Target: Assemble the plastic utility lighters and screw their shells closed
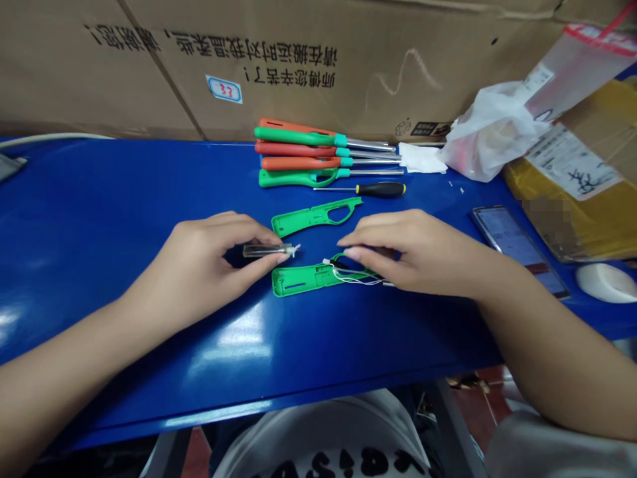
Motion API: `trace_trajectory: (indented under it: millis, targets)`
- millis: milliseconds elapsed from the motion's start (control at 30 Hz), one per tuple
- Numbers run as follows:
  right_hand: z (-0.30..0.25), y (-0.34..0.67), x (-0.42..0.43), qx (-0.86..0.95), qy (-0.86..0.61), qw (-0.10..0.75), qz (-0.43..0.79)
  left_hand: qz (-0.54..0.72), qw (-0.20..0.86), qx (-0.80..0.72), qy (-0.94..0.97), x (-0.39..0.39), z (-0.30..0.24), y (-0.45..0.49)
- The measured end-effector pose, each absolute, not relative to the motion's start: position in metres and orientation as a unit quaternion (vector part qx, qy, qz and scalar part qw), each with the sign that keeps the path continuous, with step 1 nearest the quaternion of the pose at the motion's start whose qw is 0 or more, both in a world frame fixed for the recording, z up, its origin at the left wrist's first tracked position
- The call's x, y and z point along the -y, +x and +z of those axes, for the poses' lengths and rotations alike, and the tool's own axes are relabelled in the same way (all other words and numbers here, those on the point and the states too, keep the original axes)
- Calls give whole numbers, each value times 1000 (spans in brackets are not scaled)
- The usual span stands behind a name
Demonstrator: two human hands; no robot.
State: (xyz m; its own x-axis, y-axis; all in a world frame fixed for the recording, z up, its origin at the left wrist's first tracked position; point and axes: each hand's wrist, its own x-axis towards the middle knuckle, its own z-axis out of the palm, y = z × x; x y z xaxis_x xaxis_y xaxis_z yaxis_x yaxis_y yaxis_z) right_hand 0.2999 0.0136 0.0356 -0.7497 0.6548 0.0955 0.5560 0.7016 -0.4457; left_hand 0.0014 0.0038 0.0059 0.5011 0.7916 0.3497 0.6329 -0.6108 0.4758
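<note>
My left hand (219, 255) pinches a small clear fuel tank (261, 250) between thumb and fingers, its white valve end pointing right. Below it on the blue table lies a green lighter shell half (298, 280), hollow side up, with thin white wires (355, 277) and a small white connector on it. Over the right end of that shell hovers my right hand (413, 255), thumb and forefinger slightly apart with nothing seen between them; it hides the shell's far end. A second green shell half (313, 216) lies just beyond, between the hands.
Several assembled lighters (303, 149) in green, orange and red lie stacked at the back, with a black-and-yellow screwdriver (383, 190) before them. A large cardboard box (279, 40) walls off the rear. To the right are a phone (517, 245), a white mouse (604, 282) and a taped parcel (572, 166).
</note>
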Motion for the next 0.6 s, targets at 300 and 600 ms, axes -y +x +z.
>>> trace_trajectory:
  millis: [300, 600]
  targets:
    - [62, 322, -15, 914, -337, 24, 223, 265, 110, -395, 873, -6, 1, -2]
    - [53, 317, -10, 906, -359, -79, 211, 212, 124, -283, 927, 14, -3, 19]
